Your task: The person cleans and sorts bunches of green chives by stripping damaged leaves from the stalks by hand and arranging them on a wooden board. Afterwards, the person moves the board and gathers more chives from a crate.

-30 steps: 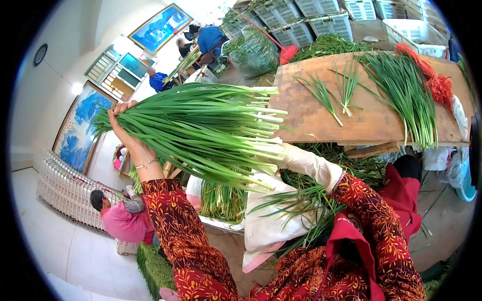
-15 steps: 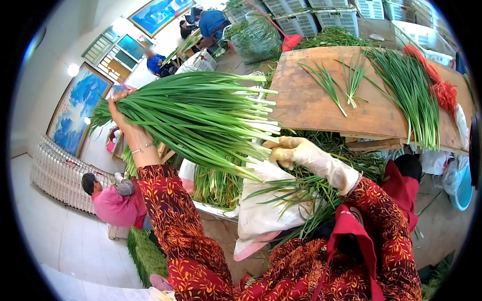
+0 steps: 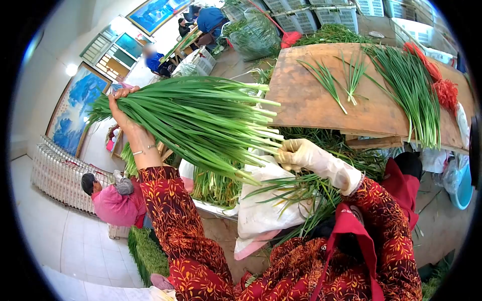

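Clenching garlic chives (image 3: 188, 120) in my left grip (image 3: 119, 94), I've brought my right grip (image 3: 297, 154), hold unclear, out to the stem ends (image 3: 271, 134) mid-frame.

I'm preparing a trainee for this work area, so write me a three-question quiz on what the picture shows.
1. Multiple choice: by which part does the left hand grip the green bundle?
A. The pale stem end
B. The middle
C. The leaf-tip end

2. True or false: the right hand is bare.

3. Fill in: the fringed strands lying on the wooden table are coloured ____.

Key: 1. C. 2. False; it wears a pale glove. 3. Red.
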The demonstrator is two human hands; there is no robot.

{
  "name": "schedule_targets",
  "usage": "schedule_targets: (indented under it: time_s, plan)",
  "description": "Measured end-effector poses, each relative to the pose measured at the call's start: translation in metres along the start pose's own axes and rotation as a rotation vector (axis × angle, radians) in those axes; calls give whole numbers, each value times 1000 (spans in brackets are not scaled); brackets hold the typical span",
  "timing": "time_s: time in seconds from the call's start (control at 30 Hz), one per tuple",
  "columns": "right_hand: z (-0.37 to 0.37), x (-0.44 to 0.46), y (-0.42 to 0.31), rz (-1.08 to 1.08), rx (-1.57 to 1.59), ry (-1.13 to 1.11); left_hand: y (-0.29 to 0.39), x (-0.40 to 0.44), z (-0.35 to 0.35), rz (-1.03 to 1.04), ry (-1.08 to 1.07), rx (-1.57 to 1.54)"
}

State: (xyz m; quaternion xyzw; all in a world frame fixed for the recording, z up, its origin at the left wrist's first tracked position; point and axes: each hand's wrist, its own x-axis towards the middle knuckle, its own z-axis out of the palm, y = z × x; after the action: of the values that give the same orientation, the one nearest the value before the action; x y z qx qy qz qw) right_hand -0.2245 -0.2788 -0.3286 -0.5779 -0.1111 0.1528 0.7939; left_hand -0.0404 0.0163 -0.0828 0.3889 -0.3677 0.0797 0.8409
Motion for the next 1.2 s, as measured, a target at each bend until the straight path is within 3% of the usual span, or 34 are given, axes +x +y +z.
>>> schedule_targets:
  time_s: [0.07, 0.13, 0.17, 0.3, 0.33, 0.37, 0.4, 0.47, 0.57, 0.77, 0.87, 0.9, 0.93, 1.0, 1.07, 1.13, 1.2]
  plan:
    - [-15, -14, 12, 51, -259, 64, 4, -3, 0, 22, 53, 69]
    - [-40, -35, 27, 299, -692, 61, 10, -15, 17, 62, 145, 199]
    - [-46, -38, 31, 351, -838, 29, 9, -22, 30, 142, 311, 359]
    - [-69, -35, 46, 561, -1403, -75, 14, -20, 29, 130, 324, 363]
    - [-56, -37, 27, 240, -1125, 114, 17, -16, 18, 81, 205, 293]
    - [-50, -26, 19, 33, -874, 133, 25, -6, -3, 35, 81, 221]
    - [-36, -15, 4, -36, -639, 121, 28, 2, -12, -11, -44, 148]
    - [-9, 13, -9, -154, 35, -2, 22, 6, -5, 12, -19, 93]
    - [8, 38, -5, -254, 231, -26, 7, -3, 19, 77, 111, 82]
    - [22, 24, -11, -190, 173, 77, 10, 13, -14, -54, -77, -33]
    - [-13, 2, 17, -61, -434, 80, 20, 12, -19, -1, -1, -4]
    - [-26, -7, 25, 67, -866, 41, 13, -6, 14, 79, 81, 89]
    - [-42, -17, 38, 203, -1294, -4, 18, -6, 7, 37, 20, 20]
    - [-96, -14, 103, 580, -1642, -305, 30, 6, -12, -46, -116, -122]
    - [-73, -21, 37, 385, -1349, 21, 30, 5, -12, -55, -70, -186]
    - [-60, -14, 13, -100, -733, 231, 31, 7, -12, -99, -116, -204]
    - [-42, 6, -13, -196, -153, 108, 26, 11, -10, -72, -92, -193]
